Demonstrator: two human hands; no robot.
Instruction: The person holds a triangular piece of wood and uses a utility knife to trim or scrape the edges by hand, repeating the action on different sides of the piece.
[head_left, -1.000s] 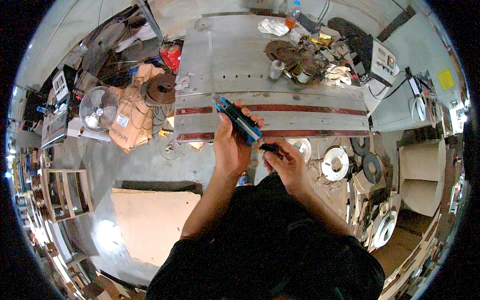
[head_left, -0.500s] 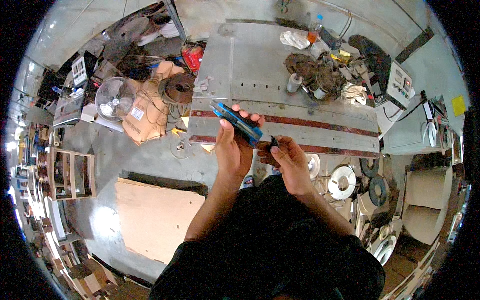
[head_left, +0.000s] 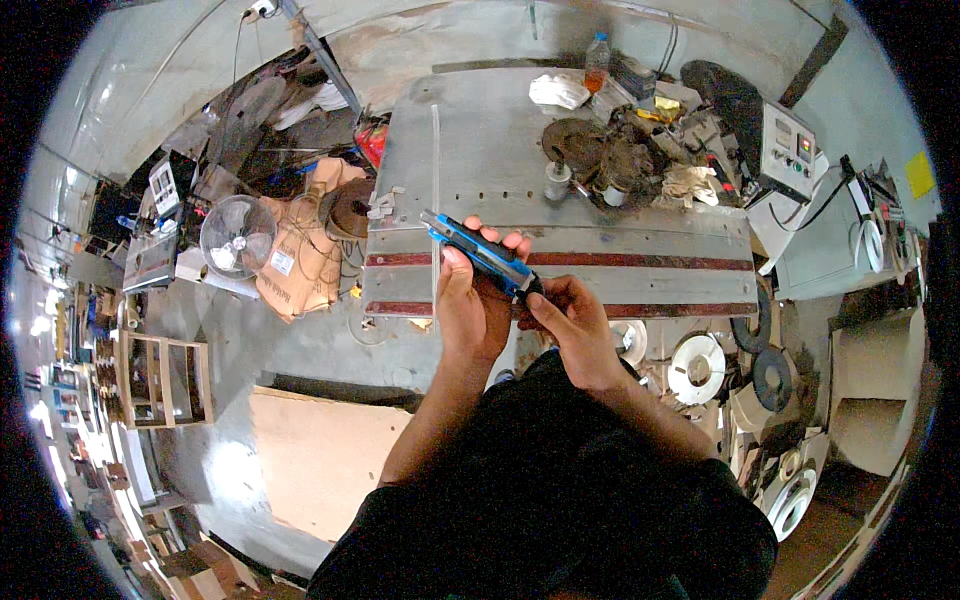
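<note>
A blue and black utility knife with a grey metal tip lies aslant across my left hand, its tip toward the upper left. My left fingers wrap around its far side, and the thumb presses on the near side. My right hand is closed at the knife's lower right end, pinching a small black piece against that end. Whether the piece is seated in the handle cannot be made out. Both hands are in front of the near edge of a grey metal table.
Greasy dark parts, a bottle and a control box crowd the table's right side. Left of it are a fan and brown paper sacks. A cardboard sheet lies on the floor; white reels stand at the right.
My right hand has brought the black piece up to the knife's lower end, where before it was held apart. The left hand keeps its hold on the knife. The view has shifted slightly.
</note>
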